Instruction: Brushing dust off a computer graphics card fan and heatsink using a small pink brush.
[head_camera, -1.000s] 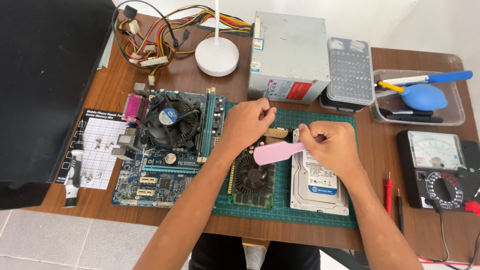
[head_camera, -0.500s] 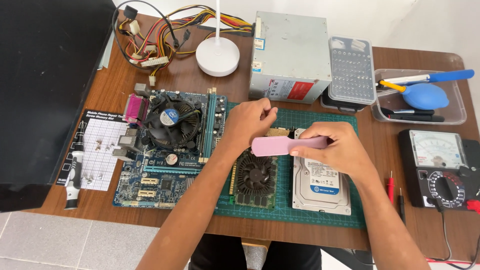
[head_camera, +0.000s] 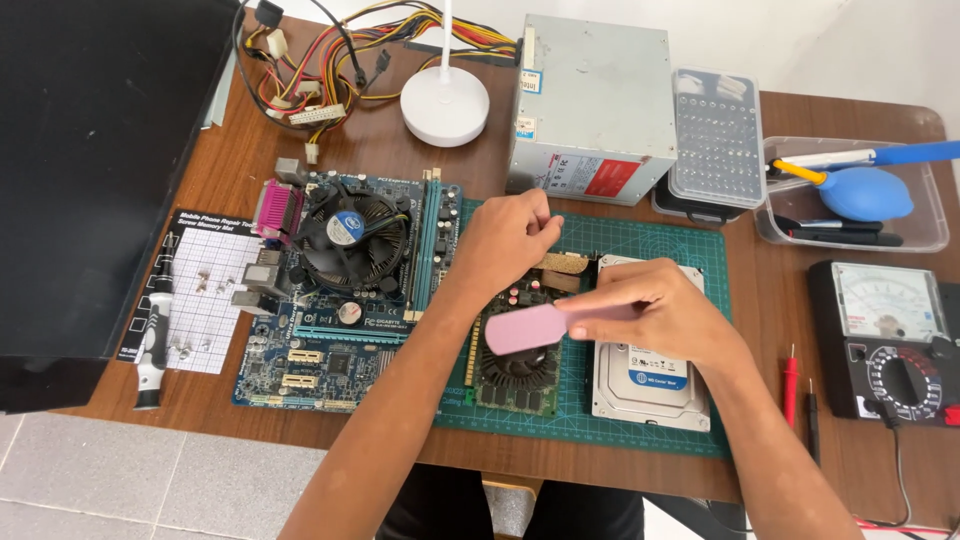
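Green cutting mat (head_camera: 660, 420) carries a graphics card (head_camera: 517, 365), half hidden by the forearms and a pink flat tool (head_camera: 525, 327). The right hand (head_camera: 650, 315) pinches that tool's handle over the card; the left hand (head_camera: 505, 240), fingers curled, presses the card's far edge. A clear tray (head_camera: 935, 235) at the right holds a blue blower (head_camera: 865, 192) and pens.

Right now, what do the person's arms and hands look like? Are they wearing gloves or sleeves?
No gloves and no sleeves show. Both forearms are bare from the bottom edge of the picture up to the hands. The left hand and the right hand are bare too, with no rings, watch or bracelet that I can see. No cables or markings are on the arms.
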